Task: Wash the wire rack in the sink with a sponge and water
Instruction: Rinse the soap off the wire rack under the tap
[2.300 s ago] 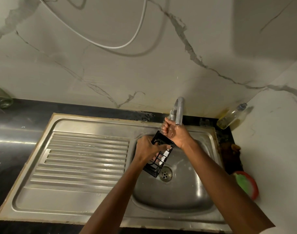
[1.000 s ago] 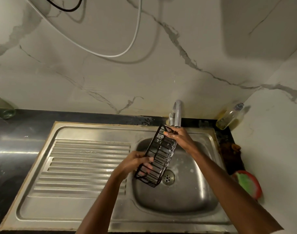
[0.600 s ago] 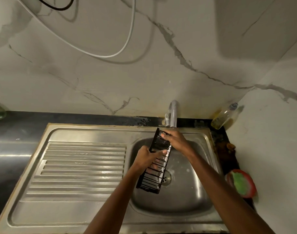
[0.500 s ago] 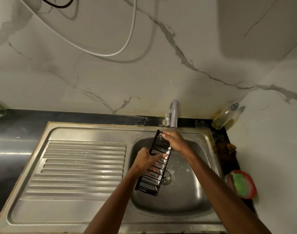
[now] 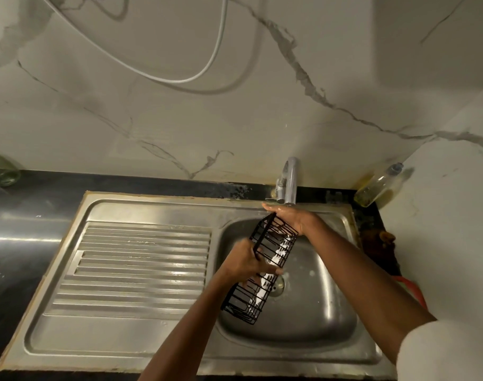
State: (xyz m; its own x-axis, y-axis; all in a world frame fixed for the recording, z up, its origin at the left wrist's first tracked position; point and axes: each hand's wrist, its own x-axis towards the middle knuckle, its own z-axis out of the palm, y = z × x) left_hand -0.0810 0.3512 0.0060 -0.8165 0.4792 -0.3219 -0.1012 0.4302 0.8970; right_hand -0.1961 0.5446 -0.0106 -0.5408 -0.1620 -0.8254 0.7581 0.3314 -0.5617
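Observation:
A long black wire rack (image 5: 262, 270) is held tilted over the steel sink basin (image 5: 317, 320), its far end raised under the tap (image 5: 290, 180). Water runs down inside the rack as a white streak. My right hand (image 5: 290, 217) grips the rack's upper end just below the spout. My left hand (image 5: 246, 261) holds the rack's middle from the left side, fingers reaching through the wires. The rack's lower end hangs above the basin near the drain (image 5: 279, 283). No sponge is in either hand.
A ribbed steel drainboard (image 5: 136, 265) lies left of the basin. A clear bottle of yellowish liquid (image 5: 377, 185) leans in the back right corner. A red and green scrubber (image 5: 413, 291) peeks out behind my right forearm. Dark countertop (image 5: 28, 215) extends left. A white cable (image 5: 180, 78) hangs on the marble wall.
Both hands turned the rack under the running water; my left hand slid along its middle and the rack now shows its open basket side, tilted a little more steeply.

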